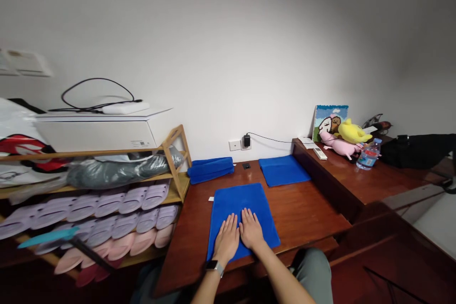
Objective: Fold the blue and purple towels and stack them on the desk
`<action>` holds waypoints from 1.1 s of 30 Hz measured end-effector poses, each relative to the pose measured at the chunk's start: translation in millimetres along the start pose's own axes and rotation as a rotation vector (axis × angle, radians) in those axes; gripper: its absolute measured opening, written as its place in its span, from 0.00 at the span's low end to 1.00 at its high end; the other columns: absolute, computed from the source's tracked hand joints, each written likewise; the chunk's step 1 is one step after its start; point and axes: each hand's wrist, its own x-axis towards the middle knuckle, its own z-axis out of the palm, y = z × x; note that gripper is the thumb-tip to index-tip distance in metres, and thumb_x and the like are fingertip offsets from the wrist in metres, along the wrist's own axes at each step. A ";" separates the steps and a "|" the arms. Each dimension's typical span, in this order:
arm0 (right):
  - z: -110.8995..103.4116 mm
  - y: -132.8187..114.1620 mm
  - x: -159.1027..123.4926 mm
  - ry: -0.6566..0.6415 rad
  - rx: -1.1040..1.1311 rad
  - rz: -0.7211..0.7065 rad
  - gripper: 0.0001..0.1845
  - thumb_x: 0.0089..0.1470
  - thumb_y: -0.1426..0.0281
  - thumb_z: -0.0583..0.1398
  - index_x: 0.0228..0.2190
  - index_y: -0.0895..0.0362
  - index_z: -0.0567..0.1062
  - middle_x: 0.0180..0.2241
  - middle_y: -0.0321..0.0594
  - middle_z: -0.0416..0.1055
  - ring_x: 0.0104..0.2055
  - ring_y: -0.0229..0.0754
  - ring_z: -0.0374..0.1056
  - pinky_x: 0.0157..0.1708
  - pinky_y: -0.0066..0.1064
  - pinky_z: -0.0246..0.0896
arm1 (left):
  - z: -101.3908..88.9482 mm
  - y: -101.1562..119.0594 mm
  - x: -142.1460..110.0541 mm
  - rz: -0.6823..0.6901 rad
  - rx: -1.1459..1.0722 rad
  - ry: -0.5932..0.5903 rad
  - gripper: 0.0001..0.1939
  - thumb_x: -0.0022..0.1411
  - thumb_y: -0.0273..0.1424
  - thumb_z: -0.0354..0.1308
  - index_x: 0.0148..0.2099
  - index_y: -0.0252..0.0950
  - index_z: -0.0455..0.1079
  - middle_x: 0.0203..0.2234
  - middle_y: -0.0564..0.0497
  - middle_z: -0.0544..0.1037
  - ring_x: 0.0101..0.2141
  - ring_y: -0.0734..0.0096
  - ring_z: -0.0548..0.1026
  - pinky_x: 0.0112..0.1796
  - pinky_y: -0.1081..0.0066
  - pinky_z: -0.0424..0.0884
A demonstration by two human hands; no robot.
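A blue cloth (pixel 240 198) lies spread flat on the wooden desk (pixel 295 213), its lower edge near the desk's front. My left hand (pixel 227 241), with a watch on the wrist, rests palm down on the cloth, fingers stretched out. Beside it my right hand (pixel 251 229) also lies flat on the cloth, fingers extended. Neither hand grips anything. At the back left of the desk sits a folded blue cloth bundle (pixel 211 169). Another blue cloth (pixel 284 170), folded flat, lies at the back right.
On the left stands a wooden rack (pixel 181 164) with several slippers (pixel 131 197) and a white box (pixel 96 135) on top. A raised ledge (pixel 356 185) on the right bears a water bottle (pixel 368 156), plush toys (pixel 342 145) and a remote (pixel 319 153). A charger (pixel 246 140) is plugged into the wall.
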 end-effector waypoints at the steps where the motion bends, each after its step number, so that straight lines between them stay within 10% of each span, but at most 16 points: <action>1: 0.3 3.3 -3.3 -0.012 -0.001 0.022 0.33 0.75 0.61 0.41 0.74 0.59 0.55 0.75 0.45 0.48 0.78 0.46 0.42 0.76 0.45 0.37 | 1.3 -4.2 -4.6 -0.016 0.001 0.000 0.31 0.76 0.37 0.37 0.75 0.33 0.59 0.73 0.42 0.63 0.72 0.60 0.60 0.71 0.54 0.58; 8: -34.9 51.5 -25.0 -0.005 -0.111 0.259 0.34 0.74 0.63 0.42 0.73 0.64 0.56 0.75 0.50 0.48 0.78 0.51 0.42 0.75 0.49 0.38 | -6.6 -63.8 -33.4 -0.151 0.057 0.099 0.33 0.76 0.40 0.36 0.75 0.30 0.58 0.72 0.39 0.64 0.72 0.55 0.61 0.71 0.49 0.59; 15: -0.4 3.4 -50.1 0.055 -0.006 -0.006 0.32 0.75 0.60 0.41 0.73 0.57 0.57 0.74 0.43 0.50 0.78 0.47 0.44 0.76 0.45 0.39 | 8.7 7.0 -41.8 0.048 0.021 0.086 0.30 0.77 0.40 0.38 0.76 0.39 0.57 0.73 0.45 0.63 0.72 0.59 0.60 0.71 0.51 0.59; 23: -33.0 70.1 -69.6 -0.013 -0.096 0.239 0.34 0.73 0.59 0.45 0.74 0.57 0.57 0.75 0.43 0.48 0.77 0.50 0.44 0.75 0.49 0.41 | 11.2 -37.0 -78.9 -0.112 0.066 0.168 0.33 0.75 0.41 0.38 0.75 0.33 0.58 0.71 0.39 0.66 0.71 0.50 0.63 0.69 0.44 0.61; 33: -8.0 25.2 -56.3 0.016 -0.034 0.075 0.35 0.74 0.56 0.42 0.74 0.57 0.55 0.75 0.41 0.46 0.78 0.49 0.41 0.76 0.48 0.38 | 1.8 11.6 -32.3 -0.041 -0.003 0.056 0.33 0.75 0.46 0.42 0.76 0.39 0.57 0.72 0.44 0.63 0.72 0.54 0.61 0.70 0.48 0.59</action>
